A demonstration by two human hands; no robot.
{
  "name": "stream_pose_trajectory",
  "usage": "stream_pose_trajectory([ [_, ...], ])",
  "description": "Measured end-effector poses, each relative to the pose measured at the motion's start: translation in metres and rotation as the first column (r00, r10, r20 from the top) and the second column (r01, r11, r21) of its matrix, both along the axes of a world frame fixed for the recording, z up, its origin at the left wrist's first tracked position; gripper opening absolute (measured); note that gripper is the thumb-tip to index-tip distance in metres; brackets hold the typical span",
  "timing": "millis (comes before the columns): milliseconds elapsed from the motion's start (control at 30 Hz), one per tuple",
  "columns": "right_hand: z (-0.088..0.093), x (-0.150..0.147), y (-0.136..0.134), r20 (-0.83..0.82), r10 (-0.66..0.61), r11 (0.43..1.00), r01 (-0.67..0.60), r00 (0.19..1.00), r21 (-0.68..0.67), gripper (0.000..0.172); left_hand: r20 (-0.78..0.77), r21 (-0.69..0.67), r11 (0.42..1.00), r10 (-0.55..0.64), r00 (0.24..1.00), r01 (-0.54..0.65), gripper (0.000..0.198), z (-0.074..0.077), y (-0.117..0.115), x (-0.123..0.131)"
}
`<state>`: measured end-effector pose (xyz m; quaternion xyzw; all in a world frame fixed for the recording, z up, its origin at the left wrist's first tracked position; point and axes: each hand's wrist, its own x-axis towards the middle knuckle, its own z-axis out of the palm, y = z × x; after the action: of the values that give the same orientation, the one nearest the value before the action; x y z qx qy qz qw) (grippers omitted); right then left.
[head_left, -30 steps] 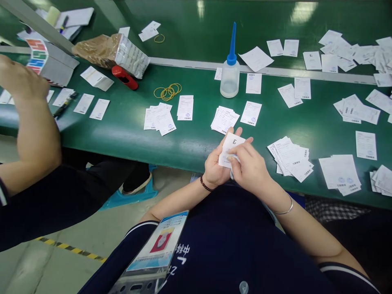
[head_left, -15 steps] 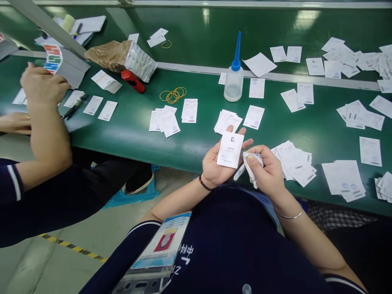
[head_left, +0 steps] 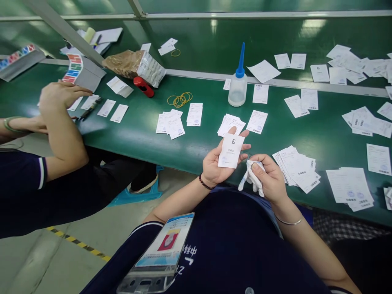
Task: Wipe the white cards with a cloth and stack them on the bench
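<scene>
My left hand is palm up, holding a small white certificate card printed with a dark logo and a bluish stamp. Its fingers reach out from behind the card. Closed around a crumpled white glove is my right hand, thumb on top, with the glove's fingers dangling below. The two hands are close together just off the green table's front edge. Beyond my left fingertips lies a small pile of printed cards, with a single card beside it. A fanned stack of cards lies to the right of my right hand.
A bottle with a blue spout stands behind the piles. Yellow rubber bands, a red object and a plastic-wrapped bundle lie left of it. More cards spread rightward. A co-worker's hand is at far left.
My view has shifted, so the table sits lower and further right. The glove in my right hand hangs more loosely, its fingers showing. The co-worker's hand has let go of the coloured sheet.
</scene>
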<state>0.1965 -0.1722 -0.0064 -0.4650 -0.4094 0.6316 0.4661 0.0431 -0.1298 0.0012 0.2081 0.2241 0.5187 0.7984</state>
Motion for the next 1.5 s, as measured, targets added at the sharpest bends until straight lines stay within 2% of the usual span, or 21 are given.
stream_pose_trajectory([
  [167, -0.001, -0.001, -0.002, 0.043, 0.060, 0.996, -0.063, 0.997, 0.057, 0.030, 0.052, -0.021, 1.000, 0.006, 0.999, -0.004, 0.052, 0.002, -0.001, 0.001],
  [267, -0.003, 0.000, -0.002, 0.080, 0.060, 0.993, -0.067, 0.995, 0.097, 0.027, 0.027, -0.038, 0.999, 0.016, 1.000, -0.015, 0.049, 0.002, 0.001, 0.002],
  [400, -0.007, 0.003, 0.000, 0.182, -0.033, 0.946, -0.029, 0.983, 0.323, 0.021, -0.147, -0.104, 0.987, 0.107, 0.983, -0.123, 0.044, -0.003, 0.007, 0.007],
  [467, -0.009, 0.005, 0.000, 0.208, -0.069, 0.925, -0.015, 0.976, 0.379, 0.020, -0.244, -0.167, 0.964, 0.164, 0.956, -0.208, 0.042, -0.007, 0.010, 0.009],
  [567, -0.015, 0.006, -0.002, 0.190, -0.076, 0.955, 0.017, 0.979, 0.297, 0.020, -0.334, -0.185, 0.929, 0.249, 0.909, -0.322, 0.037, -0.010, 0.014, 0.012],
  [667, -0.020, 0.008, -0.003, 0.160, -0.080, 0.984, 0.053, 0.984, 0.168, 0.021, -0.369, -0.128, 0.925, 0.290, 0.883, -0.357, 0.033, -0.009, 0.015, 0.011],
  [867, -0.020, 0.006, -0.002, 0.250, -0.054, 0.999, 0.052, 0.967, 0.017, 0.034, -0.390, -0.097, 0.939, 0.268, 0.881, -0.329, 0.025, -0.005, 0.013, 0.009],
  [967, -0.019, 0.004, 0.000, 0.319, -0.051, 0.997, 0.064, 0.946, -0.031, 0.040, -0.372, -0.089, 0.963, 0.206, 0.905, -0.255, 0.027, -0.003, 0.011, 0.005],
  [1033, -0.019, 0.003, 0.001, 0.381, -0.086, 0.995, 0.099, 0.920, -0.013, 0.040, -0.390, -0.031, 0.981, 0.163, 0.906, -0.190, 0.030, -0.002, 0.008, 0.002],
  [1100, -0.020, 0.002, 0.003, 0.454, -0.144, 0.989, 0.140, 0.880, 0.044, 0.037, -0.500, 0.119, 0.985, 0.167, 0.850, -0.123, 0.033, 0.000, 0.002, -0.002],
  [1133, -0.021, 0.001, 0.004, 0.485, -0.169, 0.986, 0.152, 0.858, 0.075, 0.035, -0.575, 0.224, 0.971, 0.200, 0.793, -0.083, 0.034, 0.001, 0.000, -0.004],
  [1200, -0.022, 0.001, 0.005, 0.523, -0.183, 0.983, 0.141, 0.832, 0.119, 0.032, -0.692, 0.421, 0.907, 0.309, 0.653, 0.016, 0.036, 0.002, -0.005, -0.009],
  [1267, -0.023, 0.003, 0.004, 0.525, -0.170, 0.983, 0.107, 0.834, 0.149, 0.029, -0.738, 0.501, 0.863, 0.386, 0.554, 0.067, 0.034, 0.002, -0.004, -0.016],
  [1333, -0.024, 0.006, 0.002, 0.497, -0.181, 0.975, 0.089, 0.848, 0.204, 0.025, -0.743, 0.453, 0.891, 0.388, 0.546, -0.016, 0.029, 0.001, 0.005, -0.029],
  [1400, -0.024, 0.012, -0.004, 0.475, -0.217, 0.955, 0.084, 0.853, 0.285, 0.021, -0.708, 0.319, 0.927, 0.370, 0.602, -0.196, 0.029, 0.000, 0.022, -0.047],
  [1500, -0.026, 0.020, -0.015, 0.503, -0.249, 0.924, 0.048, 0.828, 0.379, 0.016, -0.669, 0.107, 0.912, 0.360, 0.650, -0.395, 0.037, -0.002, 0.053, -0.079],
])
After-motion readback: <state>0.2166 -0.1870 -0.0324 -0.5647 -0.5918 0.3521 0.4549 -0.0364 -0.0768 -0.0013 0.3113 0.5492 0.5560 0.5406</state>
